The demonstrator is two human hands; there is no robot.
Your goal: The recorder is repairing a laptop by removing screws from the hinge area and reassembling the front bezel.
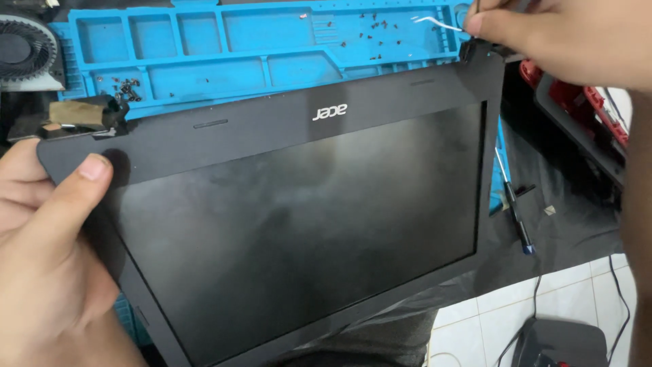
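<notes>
Fingers of the left hand [47, 251] fill the lower left of the frame, closed around the corner of a detached laptop screen [299, 231], thumb pressed flat on the black frame just beside the dark glass. The screen takes up the middle of the picture, tilted, its hinge edge toward the top. It looks thin, light and flat, likely to flex if held by one corner alone; the glass is fragile and smudges easily, so the plastic border is the safer place to grip, never the panel face. A taped metal hinge [85, 114] juts out at the upper left corner and looks sharp-edged.

Right of the screen, a slim screwdriver [514, 207] with a blue tip lies on a dark cloth. Beyond the screen sits a blue tray mat [204, 68] with small compartments and loose screws [127, 88] scattered in it. At the upper right, the right hand [557, 37] pinches something thin at the screen's far corner, near a white wire [435, 23]; what it grips I cannot tell. A fan [26, 51] shows at the upper left.
</notes>
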